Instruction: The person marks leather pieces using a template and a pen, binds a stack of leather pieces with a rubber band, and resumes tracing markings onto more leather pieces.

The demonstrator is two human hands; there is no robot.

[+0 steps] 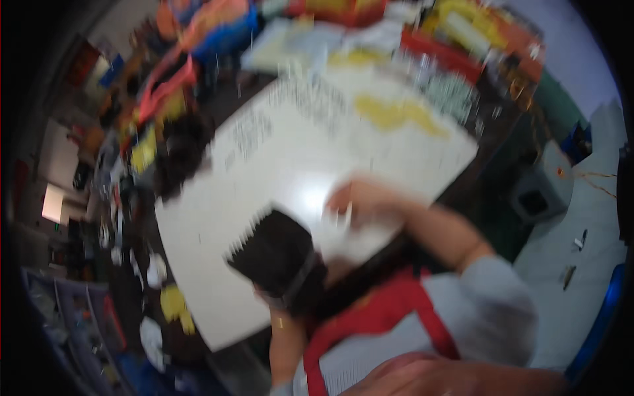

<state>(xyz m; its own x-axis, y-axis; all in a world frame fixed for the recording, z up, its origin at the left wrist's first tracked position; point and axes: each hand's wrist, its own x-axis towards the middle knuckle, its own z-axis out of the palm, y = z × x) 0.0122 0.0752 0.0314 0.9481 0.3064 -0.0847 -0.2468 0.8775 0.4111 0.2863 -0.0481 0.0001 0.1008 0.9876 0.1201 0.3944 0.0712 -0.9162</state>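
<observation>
The picture is strongly motion-blurred. Another person with dark hair, a grey shirt and red apron straps leans over a big white tabletop. One of that person's hands rests on the white surface beside something small and pale. Their other forearm rises toward their head. A blurred skin-coloured limb lies along the lower edge; no hand shows on it. Neither of my own hands can be made out.
Yellow patches lie on the far part of the tabletop. Colourful clutter in red, orange, blue and yellow crowds the table's far and left sides. A pale floor with a small dark bin is at the right.
</observation>
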